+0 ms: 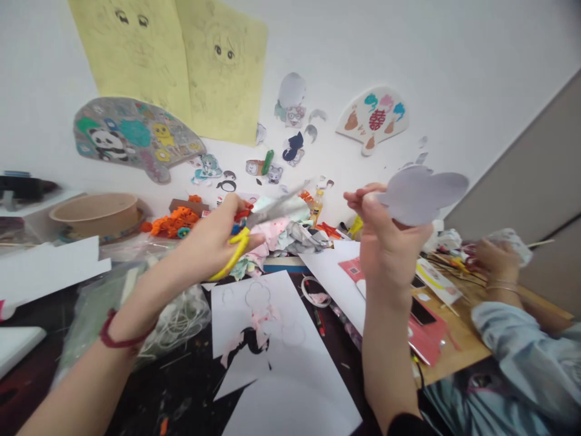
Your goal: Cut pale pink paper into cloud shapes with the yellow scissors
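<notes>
My left hand [222, 236] grips a pair of scissors [235, 254] with yellow, red and blue handles. Their blades point up and right, smeared by motion. Raised on the right, my right hand [390, 236] pinches a white paper cutout [424, 192] with a rounded, lobed outline between thumb and fingers. A gap separates the blades from the cutout. Below and between my hands, a white sheet of paper [295, 357] lies on the dark table, with faint pencil outlines, pink marks and ragged cut-out openings.
Crumpled cloth [290, 235] and orange craft pieces [179, 221] lie along the wall. A plastic bag [95, 315] with white cords sits at left, near a tan round container [94, 209]. At right, another person's hand [499, 260] holds a whitish item above a wooden table [476, 339].
</notes>
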{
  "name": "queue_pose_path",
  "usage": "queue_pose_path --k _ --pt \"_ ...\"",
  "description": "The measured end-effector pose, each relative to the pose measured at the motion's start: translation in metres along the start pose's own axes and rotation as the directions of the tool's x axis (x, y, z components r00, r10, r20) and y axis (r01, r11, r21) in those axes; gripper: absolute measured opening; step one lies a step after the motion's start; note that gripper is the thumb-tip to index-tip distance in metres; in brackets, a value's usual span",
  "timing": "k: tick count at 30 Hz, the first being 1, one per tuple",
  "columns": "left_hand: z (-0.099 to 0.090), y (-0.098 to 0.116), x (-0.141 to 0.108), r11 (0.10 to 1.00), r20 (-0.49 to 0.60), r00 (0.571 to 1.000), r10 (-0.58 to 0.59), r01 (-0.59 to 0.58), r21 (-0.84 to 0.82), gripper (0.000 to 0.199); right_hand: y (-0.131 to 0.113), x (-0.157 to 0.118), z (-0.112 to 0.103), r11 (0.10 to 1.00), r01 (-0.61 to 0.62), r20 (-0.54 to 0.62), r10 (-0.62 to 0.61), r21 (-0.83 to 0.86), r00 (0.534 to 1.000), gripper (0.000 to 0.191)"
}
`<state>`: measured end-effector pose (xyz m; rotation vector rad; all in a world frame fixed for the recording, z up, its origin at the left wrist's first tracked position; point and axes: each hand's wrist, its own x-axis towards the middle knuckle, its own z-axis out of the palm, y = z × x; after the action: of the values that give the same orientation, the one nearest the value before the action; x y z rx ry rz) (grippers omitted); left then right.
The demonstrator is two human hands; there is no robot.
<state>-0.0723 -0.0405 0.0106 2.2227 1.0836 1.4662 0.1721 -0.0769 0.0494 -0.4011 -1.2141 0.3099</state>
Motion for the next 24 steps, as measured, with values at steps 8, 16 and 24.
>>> queue_pose_path --k 8,16,24 --pt "-0.002 -0.006 0.004 0.695 0.033 0.98 0.196 -0.163 0.701 0.041 0.006 -0.001 0.0 0.993 -0.099 0.001 0.1 -0.06 0.995 0.009" --pt "0.01 0.029 -0.008 0.996 -0.02 0.999 -0.043 0.044 0.072 0.038 0.002 -0.011 0.007 0.995 -0.042 0.123 0.054 -0.094 0.991 0.008" --pt "0.019 0.049 -0.014 0.996 0.101 0.995 0.023 -0.032 0.088 0.037 -0.004 -0.017 0.016 0.996 0.068 0.182 -0.078 0.062 0.98 0.013"
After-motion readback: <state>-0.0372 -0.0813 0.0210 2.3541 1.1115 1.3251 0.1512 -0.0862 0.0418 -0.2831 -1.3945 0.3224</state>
